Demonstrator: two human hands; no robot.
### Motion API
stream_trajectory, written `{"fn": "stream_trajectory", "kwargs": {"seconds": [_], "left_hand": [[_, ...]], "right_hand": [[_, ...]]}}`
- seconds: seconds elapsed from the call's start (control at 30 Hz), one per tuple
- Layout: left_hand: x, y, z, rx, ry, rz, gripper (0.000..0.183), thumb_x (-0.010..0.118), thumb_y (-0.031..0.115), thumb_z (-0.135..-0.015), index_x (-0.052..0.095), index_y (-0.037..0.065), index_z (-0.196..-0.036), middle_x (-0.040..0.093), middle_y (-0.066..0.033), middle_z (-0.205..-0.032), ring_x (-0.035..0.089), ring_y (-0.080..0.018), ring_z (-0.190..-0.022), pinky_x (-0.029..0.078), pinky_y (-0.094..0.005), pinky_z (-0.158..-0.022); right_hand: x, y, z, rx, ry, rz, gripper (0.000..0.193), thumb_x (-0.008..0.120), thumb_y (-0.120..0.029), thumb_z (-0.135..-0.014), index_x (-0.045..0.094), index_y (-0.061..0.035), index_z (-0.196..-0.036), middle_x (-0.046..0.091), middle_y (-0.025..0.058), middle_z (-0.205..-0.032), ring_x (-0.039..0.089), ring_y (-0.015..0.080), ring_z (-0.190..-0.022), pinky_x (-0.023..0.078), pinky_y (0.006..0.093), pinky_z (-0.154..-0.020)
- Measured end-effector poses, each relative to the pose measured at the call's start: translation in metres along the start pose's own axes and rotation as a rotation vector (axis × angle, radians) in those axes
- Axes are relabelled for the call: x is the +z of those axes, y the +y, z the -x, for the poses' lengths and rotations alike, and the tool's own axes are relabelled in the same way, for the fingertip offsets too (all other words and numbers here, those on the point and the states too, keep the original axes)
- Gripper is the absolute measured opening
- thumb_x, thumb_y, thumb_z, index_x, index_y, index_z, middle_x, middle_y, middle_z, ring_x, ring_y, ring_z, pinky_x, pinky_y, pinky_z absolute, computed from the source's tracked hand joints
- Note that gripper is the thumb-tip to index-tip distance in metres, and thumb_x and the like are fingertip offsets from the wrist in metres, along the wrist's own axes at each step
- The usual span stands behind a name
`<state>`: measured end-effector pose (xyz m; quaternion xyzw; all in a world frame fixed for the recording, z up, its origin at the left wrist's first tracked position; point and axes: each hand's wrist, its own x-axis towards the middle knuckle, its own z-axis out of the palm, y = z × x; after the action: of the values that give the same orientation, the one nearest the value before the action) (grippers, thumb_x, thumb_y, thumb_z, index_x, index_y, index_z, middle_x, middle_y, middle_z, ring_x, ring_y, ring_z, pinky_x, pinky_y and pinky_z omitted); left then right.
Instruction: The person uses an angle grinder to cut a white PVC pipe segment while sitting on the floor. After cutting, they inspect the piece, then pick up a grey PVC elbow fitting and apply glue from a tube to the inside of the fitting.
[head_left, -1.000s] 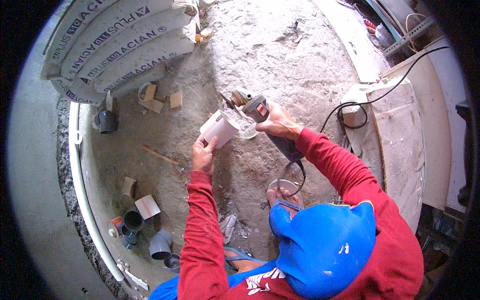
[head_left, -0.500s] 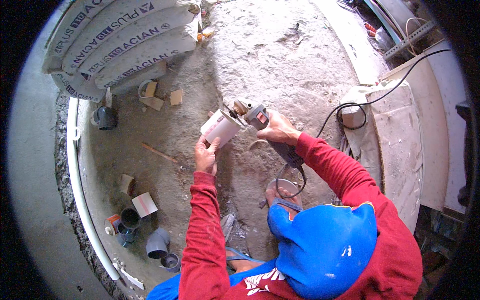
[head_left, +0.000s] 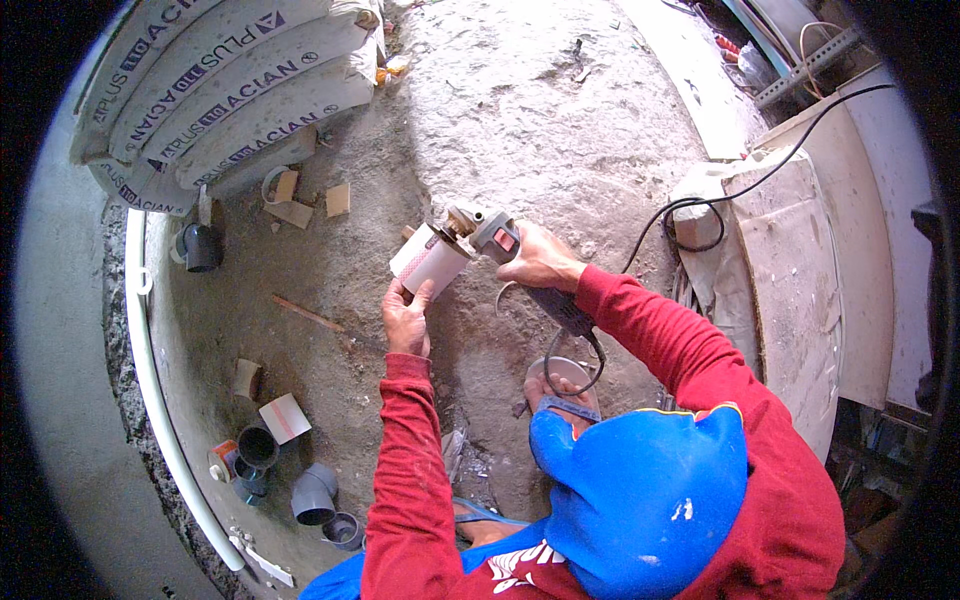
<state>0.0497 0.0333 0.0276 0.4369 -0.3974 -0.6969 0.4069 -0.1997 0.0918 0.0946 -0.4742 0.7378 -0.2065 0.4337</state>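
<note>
My left hand (head_left: 408,314) grips a short white pipe piece (head_left: 428,262) with a pink-red stripe, holding it tilted by its lower side. In my right hand (head_left: 545,262) is a grey angle grinder (head_left: 497,237) with a red patch on its body, its handle pointing down to the right. The grinder's head and disc are at the pipe's upper right end. Whether the disc spins or cuts cannot be made out. A black cord (head_left: 770,185) loops from the grinder's rear and runs to the upper right.
Stacked white printed bags (head_left: 240,95) stand at the upper left. Along the left edge lies a long white pipe (head_left: 150,360). Grey elbow fittings (head_left: 315,492), a can (head_left: 220,460) and cut pipe pieces (head_left: 286,418) are on the rough floor. A pale covered block (head_left: 780,270) stands at the right.
The whole view has shifted slightly. My right hand has brought the grinder's head a little left, closer onto the pipe piece's end. Both hands keep their hold.
</note>
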Motion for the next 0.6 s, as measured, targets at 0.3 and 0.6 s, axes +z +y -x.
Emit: {"fn": "stream_trajectory", "kwargs": {"seconds": [0.3, 0.6], "left_hand": [[0.0022, 0.0041, 0.0001, -0.014, 0.017, -0.041, 0.031, 0.07, -0.001, -0.09, 0.063, 0.001, -0.12, 0.069, -0.0072, -0.115, 0.066, -0.0153, -0.1, 0.053, -0.0315, -0.089], [-0.0002, 0.0007, -0.002, 0.015, 0.011, -0.018, 0.035, 0.073, 0.002, -0.089, 0.063, 0.002, -0.122, 0.07, -0.0077, -0.116, 0.066, -0.0185, -0.103, 0.052, -0.0338, -0.092]], "right_hand": [[0.002, 0.0005, 0.0004, -0.016, 0.027, -0.008, 0.057, 0.078, -0.029, -0.064, 0.06, 0.0014, -0.109, 0.068, 0.0196, -0.097, 0.068, 0.0314, -0.092, 0.053, 0.0404, -0.081], [0.0028, 0.0036, -0.0032, -0.031, 0.029, 0.012, 0.06, 0.079, -0.03, -0.064, 0.06, 0.0003, -0.112, 0.068, 0.0207, -0.1, 0.068, 0.0334, -0.094, 0.053, 0.0414, -0.083]]}}
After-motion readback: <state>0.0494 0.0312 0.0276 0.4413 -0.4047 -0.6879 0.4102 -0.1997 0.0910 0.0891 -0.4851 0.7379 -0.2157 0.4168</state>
